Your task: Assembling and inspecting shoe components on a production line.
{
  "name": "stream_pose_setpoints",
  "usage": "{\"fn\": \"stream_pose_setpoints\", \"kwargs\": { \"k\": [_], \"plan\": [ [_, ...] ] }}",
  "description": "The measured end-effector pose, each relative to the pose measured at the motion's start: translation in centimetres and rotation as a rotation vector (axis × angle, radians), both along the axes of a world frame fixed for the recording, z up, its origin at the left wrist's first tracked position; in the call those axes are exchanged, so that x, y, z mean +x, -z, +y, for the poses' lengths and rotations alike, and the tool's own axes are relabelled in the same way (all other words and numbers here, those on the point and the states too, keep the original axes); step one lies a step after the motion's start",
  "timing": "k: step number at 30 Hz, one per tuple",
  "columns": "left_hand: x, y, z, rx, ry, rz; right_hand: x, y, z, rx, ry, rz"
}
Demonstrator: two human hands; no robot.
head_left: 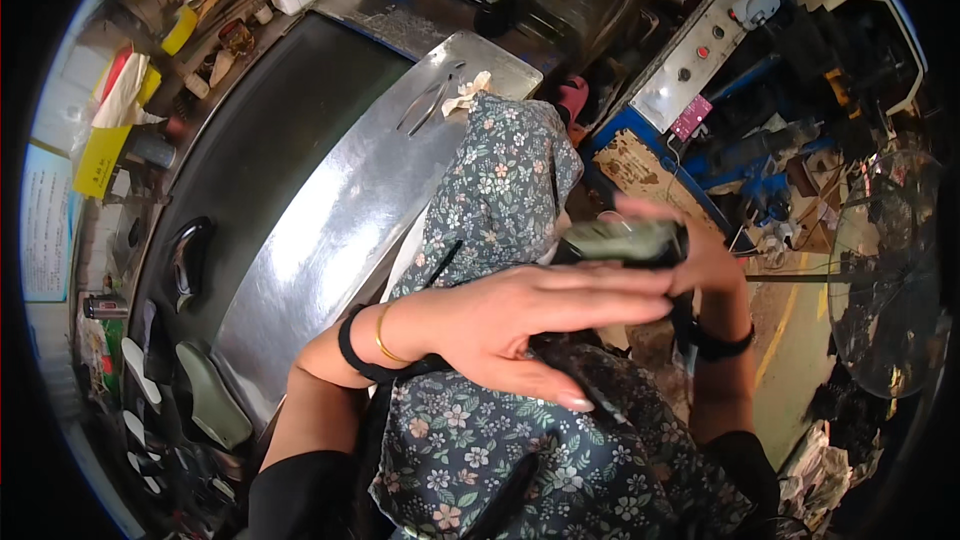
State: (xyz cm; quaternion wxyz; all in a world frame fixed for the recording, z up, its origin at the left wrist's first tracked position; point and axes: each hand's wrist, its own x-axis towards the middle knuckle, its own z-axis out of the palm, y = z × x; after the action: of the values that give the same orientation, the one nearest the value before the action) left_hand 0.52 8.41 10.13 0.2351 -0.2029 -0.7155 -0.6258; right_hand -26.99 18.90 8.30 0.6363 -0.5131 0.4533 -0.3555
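From my remote seat, far left: grey-green, sole-shaped piece (212, 395) and glossy black curved piece (190, 258) on the dark tabletop (270, 110). Next, shiny silver metal sheet (310, 210), rounded far corner, metal tweezers (432, 105) near that end; broad open stretch along its left half. Dark floral-print cloth (500, 155) covers its right edge. My left hand (520, 315) is flat, fingers straight, gripping nothing; can't tell if it touches the glossy dark-green object (625, 240) just beyond. My right hand (700, 250), blurred, grasps that object's right end. Pale floor (790, 325) gives room right of that forearm, up to the round fan (890, 270).
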Motion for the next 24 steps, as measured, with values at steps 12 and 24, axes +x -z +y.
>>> {"fn": "stream_pose_setpoints", "kwargs": {
  "k": [12,24],
  "plan": [
    [3.7,8.9,-4.3,1.425,-0.616,-0.21,11.3,7.2,3.6,0.003,0.795,-0.368],
    [2.9,15.2,-13.2,1.564,-0.67,-0.15,14.0,17.7,-3.7,-0.945,0.064,0.563]
  ]
}}
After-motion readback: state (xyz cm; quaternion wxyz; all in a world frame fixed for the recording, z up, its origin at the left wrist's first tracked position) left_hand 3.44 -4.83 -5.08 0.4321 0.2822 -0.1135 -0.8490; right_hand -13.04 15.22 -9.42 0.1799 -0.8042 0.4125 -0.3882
